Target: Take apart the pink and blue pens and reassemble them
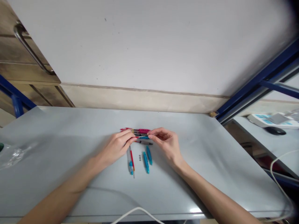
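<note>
My left hand and my right hand face each other low over the table, fingertips pinched. Between them runs a thin pen, red toward the left and darker toward the right; each hand seems to grip one end, though the fingers hide the tips. Close behind lie several pink and dark pens in a row, partly covered by my left hand. A grey-and-black pen lies just in front. Nearer me are two blue pen barrels, small springs, a clear barrel with a blue grip and a red refill.
The grey table meets a tiled wall base at the back. A clear plastic bag lies at far left. A white cable loops at the front edge. Blue metal frames flank the table; a black mouse sits on a lower surface at right.
</note>
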Action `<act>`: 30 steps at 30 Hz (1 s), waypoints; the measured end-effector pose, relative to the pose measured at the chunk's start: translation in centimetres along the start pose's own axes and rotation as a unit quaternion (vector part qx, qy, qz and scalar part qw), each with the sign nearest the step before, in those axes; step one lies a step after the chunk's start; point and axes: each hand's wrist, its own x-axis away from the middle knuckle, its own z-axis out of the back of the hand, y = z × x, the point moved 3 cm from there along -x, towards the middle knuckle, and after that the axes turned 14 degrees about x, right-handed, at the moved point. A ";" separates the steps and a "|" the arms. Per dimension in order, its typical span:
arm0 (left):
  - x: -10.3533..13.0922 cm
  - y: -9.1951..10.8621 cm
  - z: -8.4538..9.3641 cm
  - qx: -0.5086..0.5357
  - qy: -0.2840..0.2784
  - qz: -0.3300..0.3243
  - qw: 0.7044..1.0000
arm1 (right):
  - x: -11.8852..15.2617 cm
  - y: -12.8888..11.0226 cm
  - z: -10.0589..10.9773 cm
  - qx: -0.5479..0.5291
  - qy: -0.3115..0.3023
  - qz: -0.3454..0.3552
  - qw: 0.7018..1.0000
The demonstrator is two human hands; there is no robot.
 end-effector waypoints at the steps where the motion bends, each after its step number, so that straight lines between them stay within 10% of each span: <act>1: 0.0 0.0 -0.1 0.002 -0.001 -0.003 1.000 | 0.0 0.0 -0.1 -0.006 -0.003 0.001 1.000; 30: 0.0 -0.1 -0.4 0.003 -0.010 -0.009 1.000 | 0.6 -1.7 0.6 0.201 0.024 0.118 0.972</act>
